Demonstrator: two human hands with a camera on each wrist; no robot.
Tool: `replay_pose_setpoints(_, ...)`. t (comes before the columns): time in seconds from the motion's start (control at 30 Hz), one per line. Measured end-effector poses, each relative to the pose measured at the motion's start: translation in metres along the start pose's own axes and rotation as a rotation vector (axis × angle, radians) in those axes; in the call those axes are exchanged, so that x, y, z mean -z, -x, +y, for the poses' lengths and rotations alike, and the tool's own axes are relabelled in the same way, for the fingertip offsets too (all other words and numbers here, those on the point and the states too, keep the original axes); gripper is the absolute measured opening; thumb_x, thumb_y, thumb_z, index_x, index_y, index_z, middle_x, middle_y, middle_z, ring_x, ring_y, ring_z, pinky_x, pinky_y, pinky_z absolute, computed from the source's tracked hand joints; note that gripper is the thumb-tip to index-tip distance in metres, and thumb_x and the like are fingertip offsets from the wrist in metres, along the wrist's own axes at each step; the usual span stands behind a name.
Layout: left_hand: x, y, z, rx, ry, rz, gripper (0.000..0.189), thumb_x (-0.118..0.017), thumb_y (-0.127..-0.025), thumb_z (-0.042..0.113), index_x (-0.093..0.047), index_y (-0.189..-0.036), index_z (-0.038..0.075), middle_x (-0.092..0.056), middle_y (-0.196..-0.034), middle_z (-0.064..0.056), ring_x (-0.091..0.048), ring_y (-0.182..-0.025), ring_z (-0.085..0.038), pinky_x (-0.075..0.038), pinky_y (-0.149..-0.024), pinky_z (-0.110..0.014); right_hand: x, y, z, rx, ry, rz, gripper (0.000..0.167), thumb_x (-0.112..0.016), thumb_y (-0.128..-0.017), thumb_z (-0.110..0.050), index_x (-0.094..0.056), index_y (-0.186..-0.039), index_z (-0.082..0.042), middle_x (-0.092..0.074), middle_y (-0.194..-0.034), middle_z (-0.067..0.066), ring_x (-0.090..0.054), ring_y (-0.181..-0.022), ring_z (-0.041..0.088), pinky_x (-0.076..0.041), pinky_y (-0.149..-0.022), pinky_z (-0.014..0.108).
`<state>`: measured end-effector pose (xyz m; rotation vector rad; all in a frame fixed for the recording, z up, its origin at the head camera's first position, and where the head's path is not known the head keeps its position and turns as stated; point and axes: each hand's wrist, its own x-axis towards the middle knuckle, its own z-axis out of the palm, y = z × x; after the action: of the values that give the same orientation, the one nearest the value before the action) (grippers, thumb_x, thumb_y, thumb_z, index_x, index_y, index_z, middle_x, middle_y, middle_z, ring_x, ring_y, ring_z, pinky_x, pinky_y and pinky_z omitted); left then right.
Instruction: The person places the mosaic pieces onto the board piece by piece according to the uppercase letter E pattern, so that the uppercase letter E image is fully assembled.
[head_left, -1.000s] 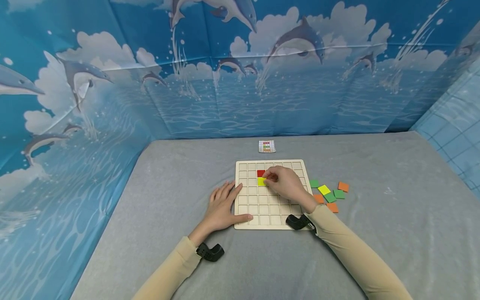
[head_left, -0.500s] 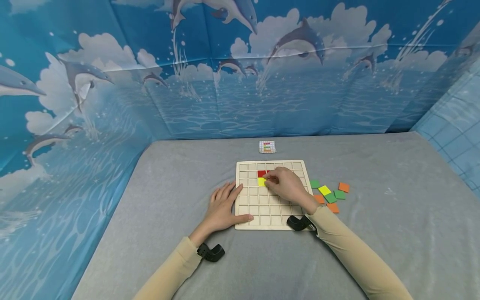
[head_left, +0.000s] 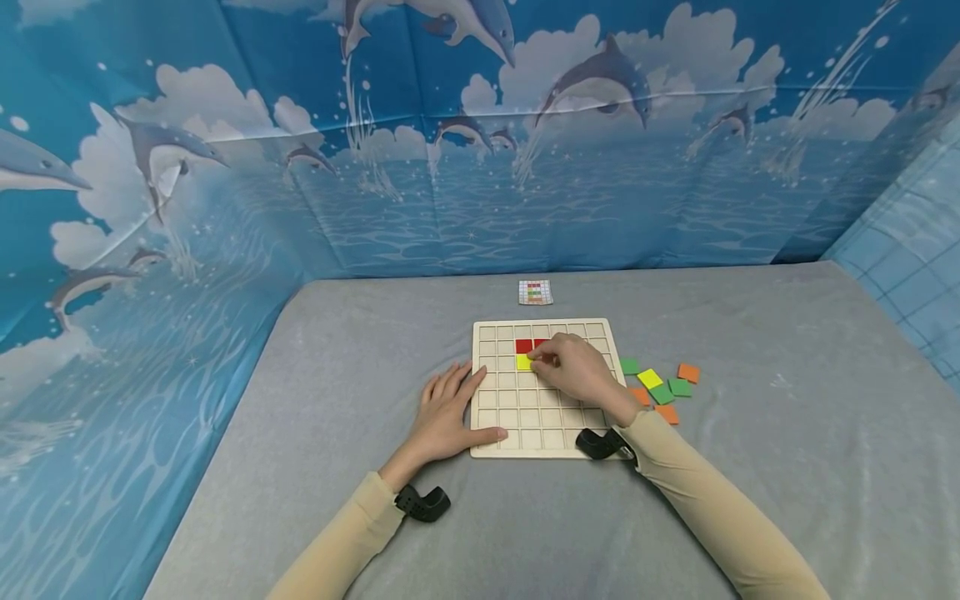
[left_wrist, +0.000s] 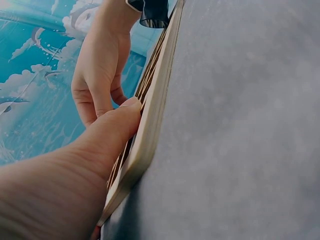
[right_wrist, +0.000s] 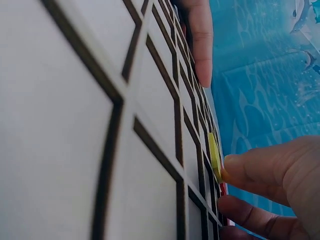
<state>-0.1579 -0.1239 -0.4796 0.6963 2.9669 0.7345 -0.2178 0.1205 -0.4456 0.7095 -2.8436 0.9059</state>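
A pale wooden grid board (head_left: pixel 508 418) lies on the grey cloth. My left hand (head_left: pixel 445 418) rests along its left side, fingers spread, the thumb (left_wrist: pixel 112 127) lying over the front rim. My right hand (head_left: pixel 576 368) is over the upper middle of the grid, fingers curled. Between thumb and fingertips it pinches the right edge of a yellow square tile (head_left: pixel 522 362), which sits at a cell just below a red tile (head_left: pixel 523 346). A second red tile (head_left: pixel 540 342) shows partly beside the first; the hand hides the cells to the right.
Loose green tiles (head_left: pixel 679 387), orange tiles (head_left: pixel 688 372) and a yellow tile (head_left: pixel 649 379) lie right of the board near my right forearm. A small card with a coloured grid pattern (head_left: pixel 535 292) lies beyond the board. A dolphin-print curtain (head_left: pixel 480 200) hangs behind the table.
My right hand has shifted slightly right at the yellow tile, so more of the second red tile shows. The left hand keeps its place on the board.
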Motion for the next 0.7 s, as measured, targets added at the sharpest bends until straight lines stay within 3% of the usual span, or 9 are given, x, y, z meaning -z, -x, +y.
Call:
replay_pose_setpoints(0.23, 0.001, -0.001, 0.001, -0.004, -0.006, 0.004, 0.096, -0.064, -0.077, 0.065, -0.027, -0.151, 0.015, -0.02, -0.155, -0.01, -0.01, -0.142, -0.028, -0.006, -0.108, -0.051, 0.008, 0.008, 0.01, 0.071, -0.114, -0.052, 0.015, -0.069, -0.088, -0.015, -0.073, -0.101, -0.009, -0.061, -0.085, -0.005, -0.051, -0.072, 0.012, -0.043, -0.065, 0.033)
replay_pose_setpoints(0.4, 0.002, 0.001, 0.001, -0.014, 0.001, 0.01, 0.096, -0.064, -0.077, 0.065, -0.028, -0.151, 0.015, -0.02, -0.155, -0.011, -0.01, -0.142, -0.029, -0.007, -0.108, -0.052, 0.022, 0.019, 0.023, 0.12, -0.168, -0.043, 0.015, -0.068, -0.089, -0.011, -0.072, -0.103, -0.007, -0.062, -0.088, -0.004, -0.056, -0.076, 0.012, -0.048, -0.067, 0.032)
replay_pose_setpoints(0.7, 0.001, 0.001, 0.001, -0.027, 0.016, 0.015, 0.096, -0.063, -0.078, 0.065, -0.027, -0.151, 0.016, -0.019, -0.155, -0.01, -0.009, -0.142, -0.029, -0.006, -0.107, -0.052, 0.042, 0.039, 0.045, 0.061, -0.143, 0.012, 0.013, -0.067, -0.09, -0.011, -0.072, -0.1, -0.005, -0.063, -0.091, 0.0, -0.056, -0.08, 0.015, -0.046, -0.068, 0.036)
